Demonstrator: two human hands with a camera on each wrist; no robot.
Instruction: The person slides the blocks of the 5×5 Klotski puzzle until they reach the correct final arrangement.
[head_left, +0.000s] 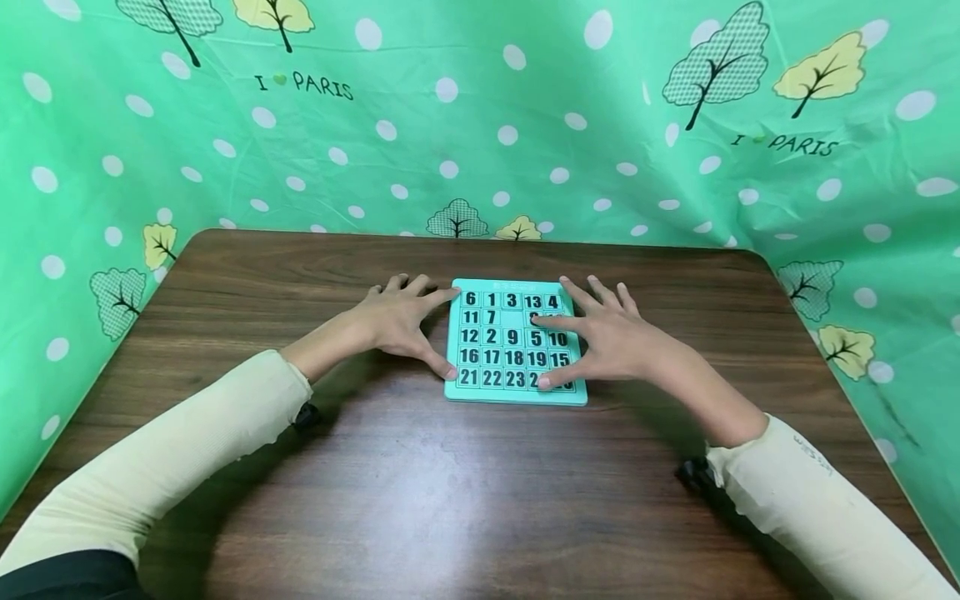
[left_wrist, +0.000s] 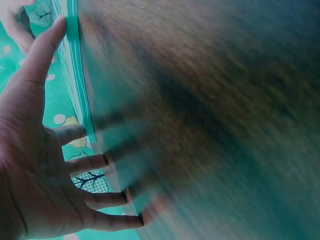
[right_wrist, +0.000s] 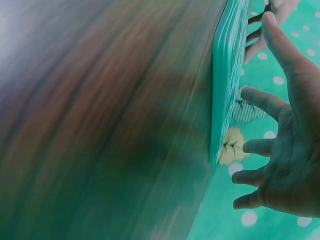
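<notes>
A turquoise number slide puzzle (head_left: 513, 343) lies flat on the table, its black-numbered tiles in rows. One gap shows in the second row, right of the 7. My left hand (head_left: 401, 321) is spread at the puzzle's left side, thumb and index fingertip touching that edge. From the right, my right hand (head_left: 618, 337) reaches over the puzzle with fingers spread. Its index fingertip is on a partly covered tile beside the gap, and its thumb is over the bottom row, hiding some numbers. In both wrist views the puzzle's edge (left_wrist: 75, 60) appears side-on.
The dark wood-grain table (head_left: 420, 492) extends around the puzzle. Behind it and along both sides hangs a green cloth (head_left: 480, 108) with white dots, trees and lettering. Pale sleeves (head_left: 195, 433) cover both forearms, with a small black object under each cuff.
</notes>
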